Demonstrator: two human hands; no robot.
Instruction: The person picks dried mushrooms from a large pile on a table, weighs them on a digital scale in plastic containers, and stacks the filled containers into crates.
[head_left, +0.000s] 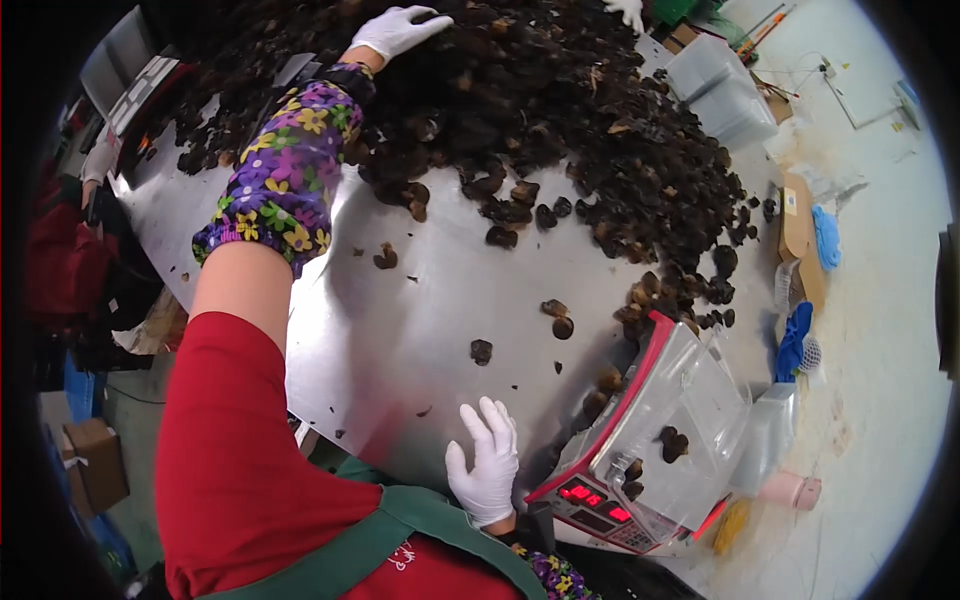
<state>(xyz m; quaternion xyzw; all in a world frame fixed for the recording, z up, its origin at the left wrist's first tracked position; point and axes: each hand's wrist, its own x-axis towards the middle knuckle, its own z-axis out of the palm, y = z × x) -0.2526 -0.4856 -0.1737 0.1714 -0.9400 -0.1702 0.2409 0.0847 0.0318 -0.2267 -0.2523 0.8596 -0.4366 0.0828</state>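
My left hand (pixel 400 32), in a white glove and a floral oversleeve, reaches over the far pile of dark, mushroom-like dried pieces (pixel 540 110). Its fingers are stretched out, and nothing shows in them. Close to the table's near edge, my right hand (pixel 485 465), also gloved in white, is held with fingers apart and empty. Just right of it stands a red-rimmed weighing scale (pixel 590 500) with lit red digits. On the scale sits a clear plastic tray (pixel 690 490) holding several dark pieces. A few loose pieces (pixel 481 351) lie on the metal table (pixel 420 300) between my hands.
Another person's gloved hand (pixel 626 12) is at the far edge of the pile. On the left, a second gloved hand (pixel 98 162) belongs to someone in red. Stacked clear containers (pixel 722 95), an opened cardboard box (pixel 798 235) and a blue cloth (pixel 793 342) line the right side.
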